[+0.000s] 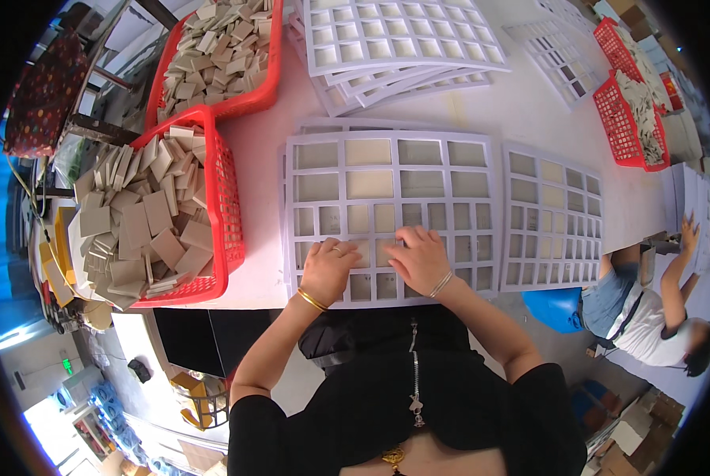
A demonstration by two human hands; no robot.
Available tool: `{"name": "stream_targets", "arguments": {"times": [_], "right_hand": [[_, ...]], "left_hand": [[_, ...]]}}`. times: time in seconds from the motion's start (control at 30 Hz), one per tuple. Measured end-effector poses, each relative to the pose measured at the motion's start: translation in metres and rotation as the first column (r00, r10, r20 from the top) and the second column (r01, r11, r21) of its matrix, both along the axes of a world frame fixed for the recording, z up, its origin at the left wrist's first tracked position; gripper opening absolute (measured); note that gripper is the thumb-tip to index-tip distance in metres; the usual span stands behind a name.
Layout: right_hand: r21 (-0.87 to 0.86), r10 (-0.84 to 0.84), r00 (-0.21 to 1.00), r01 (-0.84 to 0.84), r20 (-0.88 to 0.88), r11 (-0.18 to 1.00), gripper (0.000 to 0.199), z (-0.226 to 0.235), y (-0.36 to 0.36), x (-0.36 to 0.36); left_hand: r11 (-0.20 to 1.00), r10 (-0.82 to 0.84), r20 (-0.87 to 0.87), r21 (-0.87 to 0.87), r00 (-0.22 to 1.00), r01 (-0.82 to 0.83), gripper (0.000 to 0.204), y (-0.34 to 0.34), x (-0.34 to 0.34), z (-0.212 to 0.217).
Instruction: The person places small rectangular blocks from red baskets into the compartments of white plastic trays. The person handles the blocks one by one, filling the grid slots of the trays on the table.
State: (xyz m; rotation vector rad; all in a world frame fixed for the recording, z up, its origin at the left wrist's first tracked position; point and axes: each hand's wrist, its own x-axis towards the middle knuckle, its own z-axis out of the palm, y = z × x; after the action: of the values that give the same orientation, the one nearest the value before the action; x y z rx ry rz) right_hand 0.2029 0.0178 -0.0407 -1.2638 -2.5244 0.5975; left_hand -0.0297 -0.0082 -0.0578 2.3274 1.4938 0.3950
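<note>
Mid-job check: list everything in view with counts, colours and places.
gridded frame: one on top, white, under the hands
side frame: one, white, right of it
frame stack: several, white, far side
far-right frames: at least two, white
left baskets: two, red
tiles: many, beige, inside those
right baskets: two, red, with pale pieces
table: one, whitish
co-worker: one, pale top, right
background clutter: mixed, too small to count
left hand: one, bare, on frame
right hand: one, bare, on frame
</note>
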Motion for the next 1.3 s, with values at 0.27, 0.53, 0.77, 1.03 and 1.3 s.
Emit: {"name": "stream_targets", "arguments": {"times": [0.27,0.53,0.77,1.03,1.3], "right_hand": [[0.270,-0.734,0.675,0.721,-0.070,0.638,0.055,-0.048,0.002,0.150],[-0.150,-0.773,0.508,0.790,-0.380,0.594,0.038,-0.068,-0.013,0.142],[-0.333,-0.748,0.236,0.784,-0.620,0.524,0.025,-0.050,-0.016,0.137],[-0.070,-0.722,0.212,0.938,-0.659,0.339,0.030,-0.027,-0.007,0.252],[0.444,-0.977,0.130,0.895,-0.169,0.043,0.067,0.028,0.001,0.567]], "left_hand": [[0.760,0.648,0.042,0.042,0.761,-0.649,0.067,-0.019,-0.049,-0.031],[0.684,0.730,0.068,-0.078,0.681,-0.725,0.054,-0.023,-0.041,-0.030],[0.684,0.704,0.400,-0.163,0.586,-0.710,0.046,-0.027,-0.050,-0.036],[0.860,0.443,0.520,-0.017,0.730,-0.509,0.051,-0.007,0.031,0.021],[0.985,0.043,0.745,-0.145,0.666,0.099,0.066,0.039,0.186,0.000]]}}
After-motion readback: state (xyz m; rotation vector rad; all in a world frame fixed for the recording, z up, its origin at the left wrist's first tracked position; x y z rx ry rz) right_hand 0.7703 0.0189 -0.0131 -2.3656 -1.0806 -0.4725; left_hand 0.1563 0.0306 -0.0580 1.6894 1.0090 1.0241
